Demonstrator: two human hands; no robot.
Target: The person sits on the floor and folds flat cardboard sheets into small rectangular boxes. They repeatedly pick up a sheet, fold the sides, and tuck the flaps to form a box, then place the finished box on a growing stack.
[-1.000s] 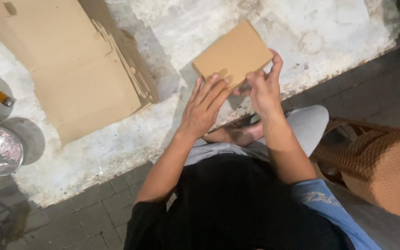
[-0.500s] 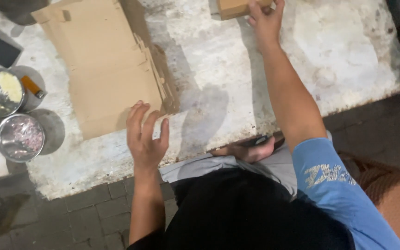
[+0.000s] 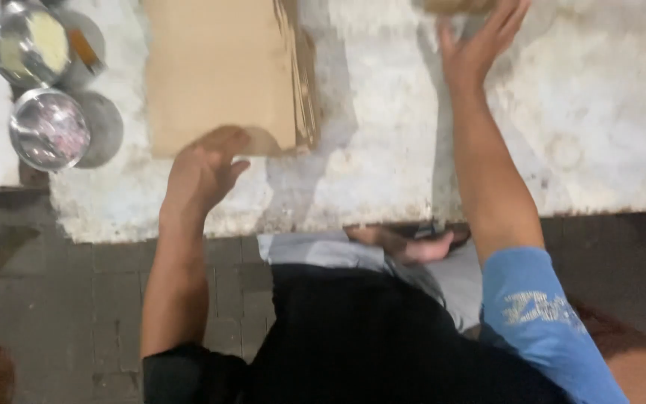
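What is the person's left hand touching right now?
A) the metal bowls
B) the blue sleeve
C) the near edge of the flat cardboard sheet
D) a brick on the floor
C: the left hand rests at the near edge of the flat cardboard sheet, well apart from the metal bowls further to the left.

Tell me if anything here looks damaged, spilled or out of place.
The flat cardboard sheet has a ragged, frayed right edge, as if torn rather than cut. The white slab beneath it is stained and blotchy. Two round metal tins sit upright at the left, with nothing visibly spilled. The picture is blurred, so finer damage cannot be judged.
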